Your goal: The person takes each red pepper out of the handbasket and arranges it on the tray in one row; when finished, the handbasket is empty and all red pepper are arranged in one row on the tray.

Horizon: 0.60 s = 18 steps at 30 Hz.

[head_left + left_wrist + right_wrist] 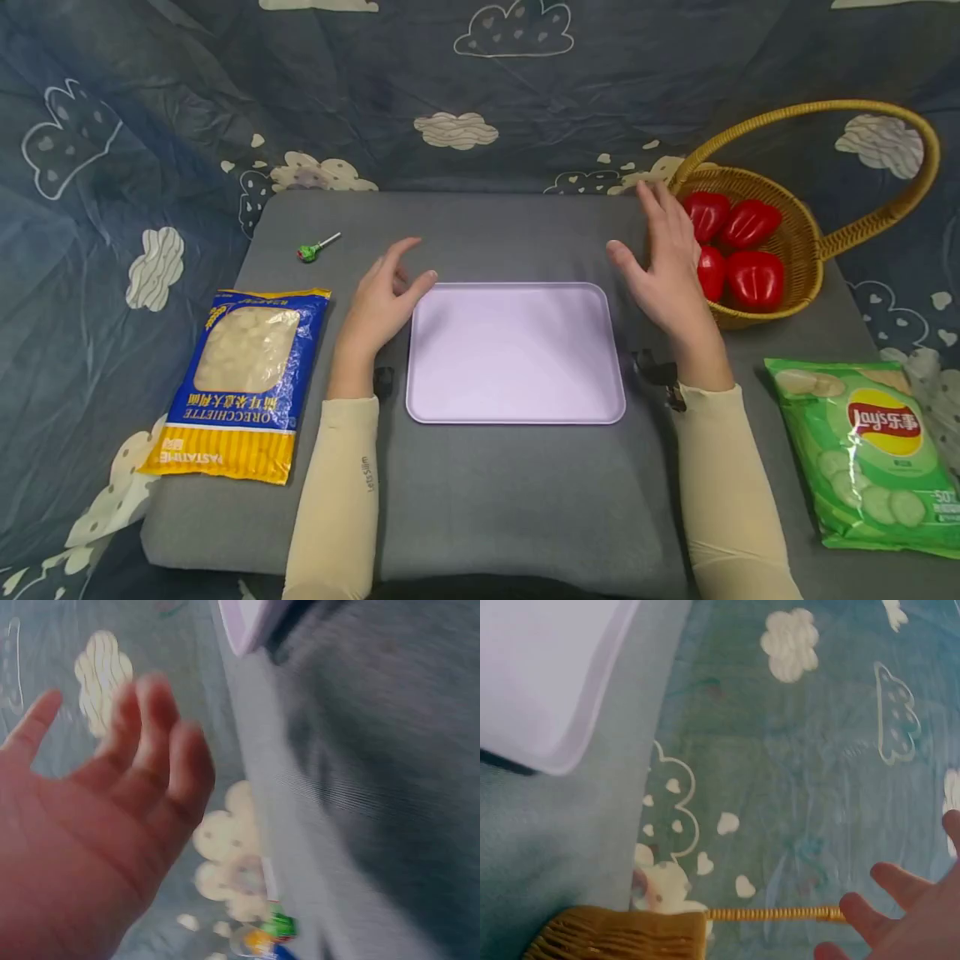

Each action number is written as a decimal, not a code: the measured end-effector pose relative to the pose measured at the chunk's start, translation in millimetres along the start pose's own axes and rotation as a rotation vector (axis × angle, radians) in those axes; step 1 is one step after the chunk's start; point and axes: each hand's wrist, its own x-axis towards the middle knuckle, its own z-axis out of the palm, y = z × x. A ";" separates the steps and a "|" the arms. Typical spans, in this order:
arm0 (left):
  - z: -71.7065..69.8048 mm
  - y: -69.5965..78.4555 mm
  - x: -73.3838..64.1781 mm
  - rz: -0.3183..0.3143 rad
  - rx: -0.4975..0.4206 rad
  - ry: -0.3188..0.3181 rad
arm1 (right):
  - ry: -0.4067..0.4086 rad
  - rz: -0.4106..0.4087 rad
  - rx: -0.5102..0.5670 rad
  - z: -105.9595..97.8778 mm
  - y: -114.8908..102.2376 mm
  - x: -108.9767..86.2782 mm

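Note:
A pale lilac tray (517, 354) lies on the grey table between my two hands, with nothing on it. My left hand (381, 304) hovers by the tray's upper left corner, fingers relaxed and slightly bent, holding nothing. Beside the wicker basket (813, 275) my right hand (670, 262) is raised with its fingers extended, also holding nothing; it overlaps the basket's left side in the head view. Several shiny red peppers (756, 281) sit inside the basket, partly hidden by that hand.
At the left lies a blue and yellow pasta bag (240, 383), with a green-wrapped lollipop (309, 252) farther back. A green Lay's chip bag (870, 458) lies at the right edge. The basket's tall handle (930, 167) arches up to the right. Dark cloud-patterned cloth (510, 92) hangs behind the table.

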 end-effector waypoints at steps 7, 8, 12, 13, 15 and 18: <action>-6.4 -20.3 -10.0 -0.126 -0.271 -0.235 | 0.155 0.049 0.354 -32.7 13.2 -2.8; -7.3 -23.3 -11.6 -0.138 -0.294 -0.271 | 0.173 0.055 0.427 -36.5 16.0 -3.2; -10.8 -33.9 -18.5 -0.186 -0.372 -0.388 | 0.232 0.058 0.719 -50.0 28.5 -3.3; -11.6 -36.0 -20.4 -0.202 -0.382 -0.411 | 0.246 0.063 0.767 -53.4 31.9 -3.4; -12.3 -39.2 -23.8 -0.236 -0.397 -0.449 | 0.270 0.083 0.799 -60.9 39.6 -3.9; -11.0 -43.2 -28.3 -0.272 -0.401 -0.497 | 0.284 0.135 0.760 -72.5 52.3 -5.1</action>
